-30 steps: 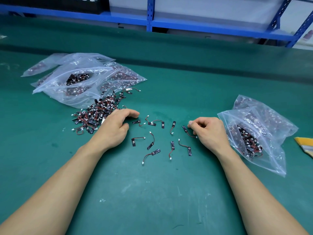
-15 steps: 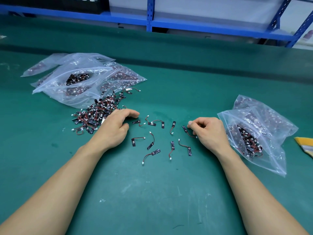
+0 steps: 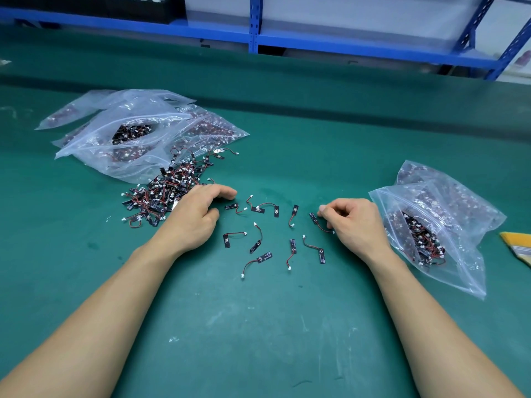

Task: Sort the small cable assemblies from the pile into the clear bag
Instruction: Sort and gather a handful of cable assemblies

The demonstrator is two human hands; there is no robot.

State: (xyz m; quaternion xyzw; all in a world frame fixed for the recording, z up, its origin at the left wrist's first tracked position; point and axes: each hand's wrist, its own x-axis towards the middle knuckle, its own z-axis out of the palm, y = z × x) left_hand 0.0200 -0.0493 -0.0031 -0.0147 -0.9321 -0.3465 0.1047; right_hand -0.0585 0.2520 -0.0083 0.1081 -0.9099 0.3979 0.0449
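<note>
A pile of small cable assemblies (image 3: 163, 193), black boards with red wires and white plugs, lies left of centre on the green mat. My left hand (image 3: 198, 216) rests at the pile's right edge, fingers relaxed, forefinger stretched forward, holding nothing I can see. Several loose assemblies (image 3: 258, 242) are spread between my hands. My right hand (image 3: 356, 222) has curled fingers, with thumb and forefinger pinching one cable assembly (image 3: 313, 218) on the mat. Just right of that hand, the clear bag (image 3: 465, 222) lies open toward it, with assemblies inside.
Several clear bags (image 3: 138, 139) holding more assemblies are stacked behind the pile at the left. A yellow striped object (image 3: 517, 248) lies at the right edge. A blue shelf frame (image 3: 254, 38) runs along the back of the green mat (image 3: 258, 326).
</note>
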